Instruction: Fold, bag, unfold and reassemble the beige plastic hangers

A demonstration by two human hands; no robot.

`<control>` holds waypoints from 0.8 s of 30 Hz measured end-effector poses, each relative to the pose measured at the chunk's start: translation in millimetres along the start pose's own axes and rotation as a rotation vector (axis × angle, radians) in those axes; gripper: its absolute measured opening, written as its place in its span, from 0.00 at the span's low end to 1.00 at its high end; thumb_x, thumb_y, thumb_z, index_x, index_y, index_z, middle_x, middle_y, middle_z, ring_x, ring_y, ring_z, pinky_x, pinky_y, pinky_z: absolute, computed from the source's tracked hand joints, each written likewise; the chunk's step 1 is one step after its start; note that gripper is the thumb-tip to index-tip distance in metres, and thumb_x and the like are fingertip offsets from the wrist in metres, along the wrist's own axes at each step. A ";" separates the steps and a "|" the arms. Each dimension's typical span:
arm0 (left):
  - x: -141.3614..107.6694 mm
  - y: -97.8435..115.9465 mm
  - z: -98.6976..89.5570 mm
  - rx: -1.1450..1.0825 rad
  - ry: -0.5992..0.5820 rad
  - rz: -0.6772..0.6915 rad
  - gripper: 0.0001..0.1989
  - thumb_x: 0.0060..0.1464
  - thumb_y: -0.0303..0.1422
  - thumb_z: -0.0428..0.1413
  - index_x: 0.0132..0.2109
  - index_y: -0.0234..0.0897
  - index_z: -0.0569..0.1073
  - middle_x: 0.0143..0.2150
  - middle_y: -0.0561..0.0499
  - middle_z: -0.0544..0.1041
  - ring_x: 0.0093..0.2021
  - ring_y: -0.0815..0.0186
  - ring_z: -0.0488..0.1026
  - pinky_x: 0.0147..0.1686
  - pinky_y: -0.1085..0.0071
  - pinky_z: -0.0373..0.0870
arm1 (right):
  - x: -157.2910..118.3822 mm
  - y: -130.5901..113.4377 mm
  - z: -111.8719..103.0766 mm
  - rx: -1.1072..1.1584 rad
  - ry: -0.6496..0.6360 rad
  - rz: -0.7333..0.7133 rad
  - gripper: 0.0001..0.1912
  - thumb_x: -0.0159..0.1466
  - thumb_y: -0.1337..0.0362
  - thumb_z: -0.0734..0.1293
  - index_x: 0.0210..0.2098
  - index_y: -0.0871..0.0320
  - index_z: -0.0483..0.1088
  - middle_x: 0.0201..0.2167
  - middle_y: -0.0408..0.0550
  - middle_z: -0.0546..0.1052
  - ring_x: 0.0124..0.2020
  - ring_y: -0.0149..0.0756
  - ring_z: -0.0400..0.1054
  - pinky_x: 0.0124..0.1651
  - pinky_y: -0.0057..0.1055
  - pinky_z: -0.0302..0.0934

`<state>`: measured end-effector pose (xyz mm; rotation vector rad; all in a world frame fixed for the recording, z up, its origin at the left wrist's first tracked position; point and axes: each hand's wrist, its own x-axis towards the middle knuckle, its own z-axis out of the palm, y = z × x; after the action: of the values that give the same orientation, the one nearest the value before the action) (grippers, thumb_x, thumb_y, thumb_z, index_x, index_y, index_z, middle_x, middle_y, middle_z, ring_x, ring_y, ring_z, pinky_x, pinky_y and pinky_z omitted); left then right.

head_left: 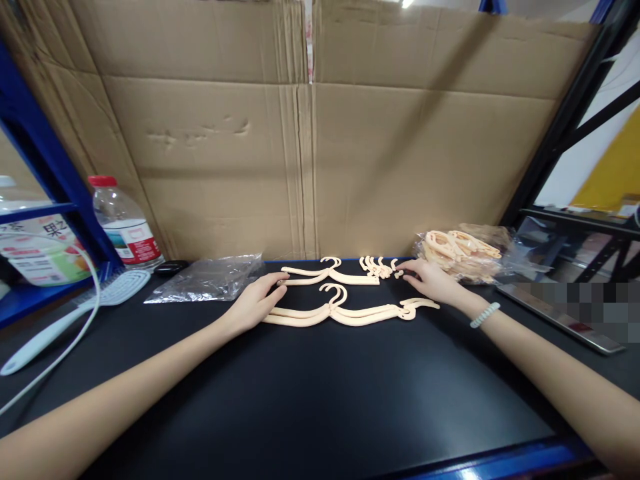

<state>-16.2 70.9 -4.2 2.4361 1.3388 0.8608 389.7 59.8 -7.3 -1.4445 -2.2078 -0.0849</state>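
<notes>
Cream plastic hangers lie on the black table in two groups. My left hand (255, 301) rests at the left ends of the rear hangers (350, 277) and the front hangers (360, 317); its fingers are slightly apart, and whether it grips one is unclear. At the right, the fingertips of my right hand (425, 279) are pinched at a small cream piece (399, 273), beside a row of curved hook pieces (379, 268). More thin cream pieces (420, 303) lie at the right end of the front hangers.
A clear bag of cream parts (460, 250) sits at the back right, near a flat dark device (560, 317). On the left are an empty plastic bag (205, 279), a hairbrush (117, 288), a cable and a red-capped bottle (125, 227). Cardboard (225, 133) stands behind the table (320, 400).
</notes>
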 end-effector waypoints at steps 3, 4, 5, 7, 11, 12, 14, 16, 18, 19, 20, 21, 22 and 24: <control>1.2 -3.3 2.4 0.015 -0.050 -0.008 0.26 0.60 0.45 0.42 0.57 0.34 0.67 0.60 0.42 0.69 0.60 0.55 0.66 0.60 0.56 0.59 | -0.1 6.8 5.5 -0.015 -0.013 -0.042 0.15 0.61 0.69 0.60 0.44 0.58 0.74 0.44 0.54 0.77 0.46 0.47 0.69 0.51 0.47 0.63; 1.6 -4.0 3.0 0.022 -0.059 -0.009 0.27 0.60 0.45 0.42 0.57 0.33 0.67 0.60 0.41 0.69 0.60 0.55 0.66 0.61 0.56 0.58 | -0.1 8.0 6.6 -0.020 -0.022 -0.048 0.15 0.61 0.69 0.60 0.44 0.58 0.74 0.44 0.53 0.77 0.46 0.46 0.69 0.51 0.47 0.63; 1.9 -4.5 3.6 0.028 -0.062 -0.009 0.27 0.60 0.45 0.42 0.57 0.33 0.68 0.60 0.41 0.70 0.60 0.55 0.66 0.60 0.56 0.58 | 0.0 8.8 7.3 -0.025 -0.032 -0.050 0.15 0.61 0.69 0.60 0.44 0.58 0.74 0.43 0.53 0.77 0.45 0.46 0.69 0.51 0.47 0.63; 2.5 -5.0 4.4 0.032 -0.056 -0.003 0.26 0.60 0.44 0.42 0.56 0.32 0.69 0.59 0.40 0.71 0.59 0.55 0.67 0.60 0.56 0.60 | 0.3 9.0 7.7 -0.032 -0.046 -0.060 0.15 0.61 0.70 0.60 0.43 0.59 0.74 0.41 0.53 0.77 0.44 0.45 0.69 0.50 0.46 0.64; 3.2 -5.8 4.3 0.037 -0.028 0.021 0.23 0.60 0.43 0.42 0.53 0.35 0.71 0.55 0.43 0.74 0.55 0.56 0.71 0.57 0.57 0.64 | 1.3 6.4 6.4 -0.027 -0.057 -0.086 0.13 0.62 0.69 0.60 0.42 0.58 0.75 0.41 0.54 0.77 0.44 0.45 0.68 0.49 0.44 0.64; 3.3 -6.3 4.0 0.039 -0.020 0.026 0.22 0.60 0.43 0.42 0.52 0.36 0.72 0.53 0.43 0.75 0.54 0.56 0.71 0.56 0.57 0.64 | 1.5 5.8 6.1 -0.026 -0.059 -0.086 0.13 0.62 0.68 0.60 0.41 0.59 0.75 0.41 0.54 0.77 0.45 0.45 0.68 0.50 0.44 0.64; 3.7 -7.7 3.5 0.043 -0.005 0.031 0.21 0.60 0.42 0.43 0.50 0.37 0.73 0.51 0.44 0.76 0.52 0.56 0.73 0.55 0.58 0.66 | 1.7 5.2 5.8 -0.021 -0.065 -0.083 0.13 0.63 0.67 0.60 0.40 0.59 0.75 0.40 0.54 0.76 0.45 0.45 0.68 0.50 0.43 0.63; 4.1 -9.6 3.3 0.047 0.010 0.035 0.19 0.59 0.41 0.44 0.48 0.37 0.73 0.49 0.44 0.77 0.51 0.57 0.73 0.54 0.58 0.67 | 1.7 5.5 6.0 -0.005 -0.064 -0.079 0.12 0.63 0.67 0.60 0.40 0.58 0.75 0.39 0.54 0.76 0.44 0.44 0.69 0.50 0.43 0.64; 4.5 -11.5 3.4 0.051 0.022 0.037 0.18 0.58 0.40 0.45 0.47 0.38 0.74 0.48 0.45 0.77 0.50 0.57 0.74 0.53 0.58 0.67 | 1.7 6.2 6.4 0.016 -0.063 -0.072 0.12 0.63 0.67 0.60 0.40 0.57 0.75 0.39 0.53 0.76 0.43 0.43 0.69 0.49 0.42 0.64; 4.6 -12.4 3.5 0.053 0.027 0.038 0.17 0.58 0.40 0.45 0.46 0.38 0.74 0.47 0.45 0.77 0.49 0.57 0.74 0.53 0.58 0.67 | 1.7 6.5 6.7 0.024 -0.064 -0.069 0.12 0.63 0.67 0.60 0.40 0.57 0.75 0.39 0.53 0.76 0.42 0.43 0.69 0.48 0.42 0.64; 4.7 -13.0 3.7 0.054 0.030 0.039 0.17 0.58 0.39 0.46 0.46 0.38 0.74 0.47 0.45 0.77 0.49 0.57 0.74 0.52 0.58 0.68 | 1.7 6.7 6.9 0.030 -0.067 -0.067 0.12 0.63 0.66 0.60 0.39 0.57 0.75 0.38 0.52 0.76 0.42 0.43 0.70 0.48 0.42 0.64; 4.8 -13.5 3.9 0.055 0.033 0.041 0.17 0.58 0.39 0.46 0.45 0.39 0.75 0.47 0.45 0.77 0.49 0.58 0.74 0.52 0.59 0.68 | 1.8 6.9 7.2 0.035 -0.069 -0.066 0.12 0.63 0.66 0.60 0.39 0.57 0.75 0.38 0.52 0.76 0.41 0.42 0.70 0.48 0.41 0.64; 4.9 -13.8 4.2 0.055 0.036 0.043 0.16 0.58 0.39 0.46 0.45 0.39 0.75 0.46 0.45 0.78 0.48 0.58 0.74 0.52 0.59 0.68 | 1.8 7.1 7.4 0.040 -0.071 -0.066 0.12 0.63 0.66 0.60 0.39 0.57 0.75 0.38 0.52 0.76 0.41 0.42 0.70 0.48 0.41 0.64; 4.8 -13.6 4.5 0.056 0.040 0.047 0.16 0.58 0.38 0.46 0.44 0.38 0.75 0.46 0.45 0.78 0.48 0.58 0.74 0.52 0.59 0.68 | 1.8 7.7 8.1 0.047 -0.072 -0.070 0.12 0.63 0.66 0.60 0.39 0.58 0.75 0.38 0.52 0.75 0.41 0.42 0.70 0.48 0.41 0.64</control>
<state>-21.0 82.8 -12.2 2.5157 1.3414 0.8991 392.9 67.2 -15.2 -1.3652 -2.3029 -0.0039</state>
